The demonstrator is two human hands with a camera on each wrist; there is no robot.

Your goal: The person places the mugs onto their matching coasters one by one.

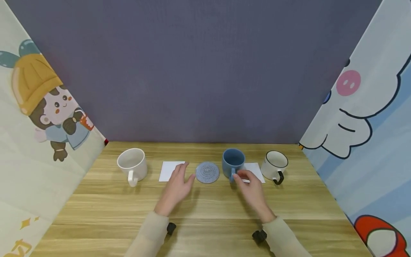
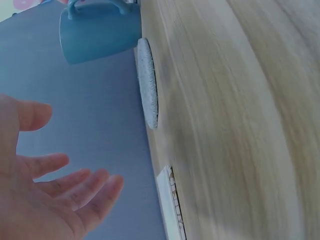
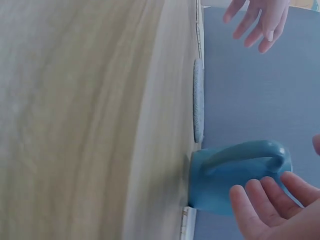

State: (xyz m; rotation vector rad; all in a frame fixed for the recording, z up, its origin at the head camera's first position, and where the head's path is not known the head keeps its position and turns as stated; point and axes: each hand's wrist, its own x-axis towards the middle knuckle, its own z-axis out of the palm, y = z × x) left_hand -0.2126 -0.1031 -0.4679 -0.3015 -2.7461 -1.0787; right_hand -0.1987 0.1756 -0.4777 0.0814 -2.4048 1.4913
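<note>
My right hand [image 1: 252,189] is at the handle side of a blue mug [image 1: 227,168], fingertips right by the handle. In the right wrist view its fingers [image 3: 267,207] are loosely extended beside the mug and not curled round the handle. The mug stands upright on the table, between a round grey coaster [image 1: 207,172] and a white square coaster [image 1: 255,170]. My left hand [image 1: 177,187] hovers with spread, relaxed fingers and holds nothing. It partly overlaps another white square coaster [image 1: 167,171] in the head view and lies left of the round coaster.
A white mug [image 1: 138,168] stands at the left of the wooden table [image 1: 212,228], its handle toward me. On the right is a white mug with a dark rim and black handle [image 1: 269,170]. A grey panel [image 1: 205,71] rises behind, with cartoon-printed sheets at both sides.
</note>
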